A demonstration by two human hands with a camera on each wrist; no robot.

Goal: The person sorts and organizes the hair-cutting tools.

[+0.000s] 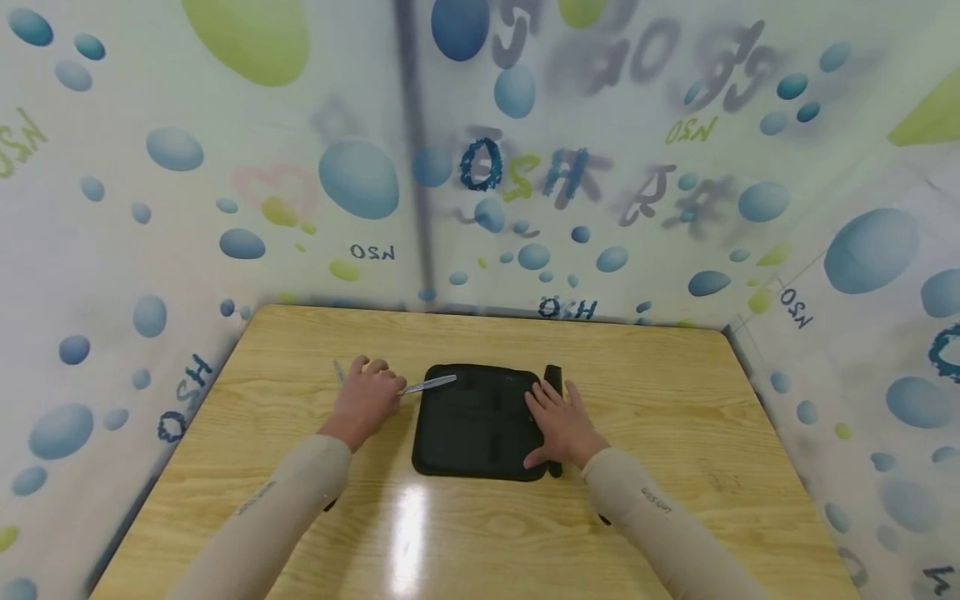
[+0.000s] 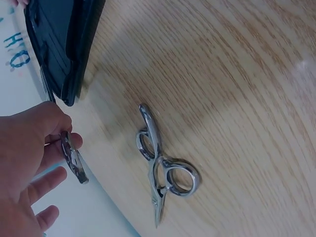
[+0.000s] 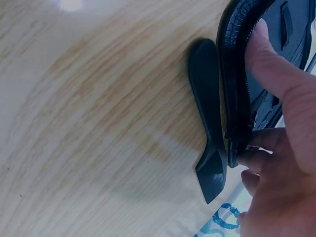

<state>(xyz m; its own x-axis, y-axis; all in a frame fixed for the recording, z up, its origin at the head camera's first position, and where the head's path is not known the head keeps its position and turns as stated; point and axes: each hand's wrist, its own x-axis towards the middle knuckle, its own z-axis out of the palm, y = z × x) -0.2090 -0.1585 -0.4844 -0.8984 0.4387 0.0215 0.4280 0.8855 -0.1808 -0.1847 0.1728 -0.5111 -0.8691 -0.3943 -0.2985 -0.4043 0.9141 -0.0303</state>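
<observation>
My left hand [image 1: 367, 400] pinches a slim, patterned silver tool [image 1: 431, 384] between thumb and fingers; its exact kind is unclear. The tool's far end reaches over the left side of a black zip case [image 1: 472, 425], which lies unzipped on the table with its inner loops in sight. In the left wrist view, silver scissors [image 2: 157, 170] lie on the wood near that hand. My right hand [image 1: 564, 429] rests with spread fingers on the case's right edge, its thumb [image 3: 266, 59] inside the zipped rim. Beside that edge lies a black tool with a wedge-shaped tip [image 3: 210, 103].
A light wooden table [image 1: 652, 517] carries everything. Walls with a blue and green bubble print [image 1: 360, 179] stand behind it and at both sides. Light glares off the wood in front of the case.
</observation>
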